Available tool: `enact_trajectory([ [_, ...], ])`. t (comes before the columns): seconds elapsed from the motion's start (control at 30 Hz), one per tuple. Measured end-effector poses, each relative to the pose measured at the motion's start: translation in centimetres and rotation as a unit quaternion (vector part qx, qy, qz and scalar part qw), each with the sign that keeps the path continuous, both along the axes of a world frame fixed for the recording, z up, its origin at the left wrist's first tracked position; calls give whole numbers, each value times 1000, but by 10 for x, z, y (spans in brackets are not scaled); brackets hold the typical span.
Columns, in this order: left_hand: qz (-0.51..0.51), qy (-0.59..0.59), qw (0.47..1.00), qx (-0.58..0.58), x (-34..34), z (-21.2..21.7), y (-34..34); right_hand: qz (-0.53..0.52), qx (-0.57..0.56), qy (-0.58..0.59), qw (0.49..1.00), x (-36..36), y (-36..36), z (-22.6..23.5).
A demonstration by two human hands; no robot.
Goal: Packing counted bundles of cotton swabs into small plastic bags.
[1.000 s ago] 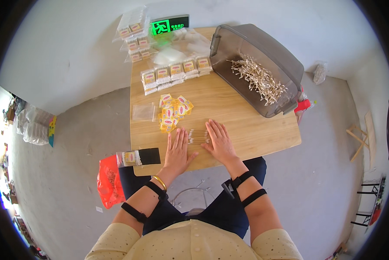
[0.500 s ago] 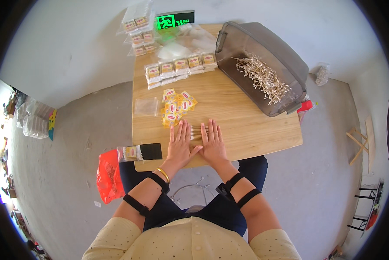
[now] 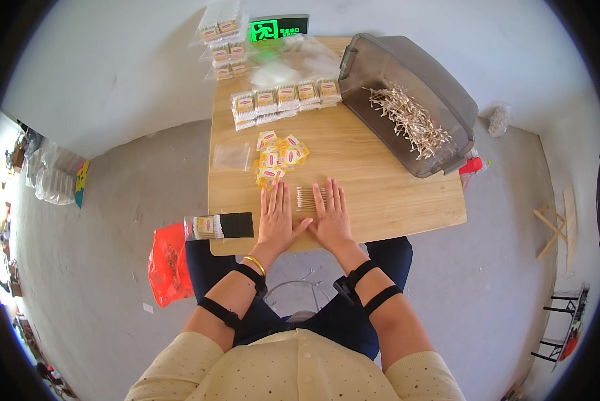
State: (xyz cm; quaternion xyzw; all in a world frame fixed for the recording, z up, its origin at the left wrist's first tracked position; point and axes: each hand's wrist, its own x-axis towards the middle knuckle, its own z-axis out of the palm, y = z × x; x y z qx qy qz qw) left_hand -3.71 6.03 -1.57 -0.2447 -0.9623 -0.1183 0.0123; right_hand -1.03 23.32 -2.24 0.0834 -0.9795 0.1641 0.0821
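Note:
A small row of cotton swabs (image 3: 305, 198) lies side by side on the wooden table (image 3: 393, 207), between my two hands. My left hand (image 3: 276, 217) rests flat to the left of the row, fingers stretched forward and a little apart from the swabs. Flat as well, my right hand (image 3: 331, 217) lies at the row's right end, its index finger covering part of it. My thumbs point at each other and nearly meet. Just beyond my left fingertips is a loose pile of yellow and white printed cards (image 3: 278, 157). A clear plastic bag (image 3: 232, 158) lies left of the cards.
A grey translucent bin (image 3: 380, 57) holding many loose swabs (image 3: 413, 123) stands tilted at the back right. Filled swab packs (image 3: 286, 97) line up behind the cards; bagged packs (image 3: 223, 50) are stacked at the far left. A black holder (image 3: 236, 225) with a pack overhangs the left edge.
My left hand has shifted left, away from the swabs, widening the gap between my hands. More of the swab row shows. The whole view has shifted slightly.

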Motion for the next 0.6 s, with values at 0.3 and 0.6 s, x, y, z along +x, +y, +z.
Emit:
enact_trajectory([
  [0.3, 18, 15, 991, 129, -1, 4, -6, 63, -90, 69, 992, 21, 4, 6],
  [0.6, 15, 18, 987, 159, -4, 3, -7, 60, -68, 71, 993, 19, 0, 12],
])
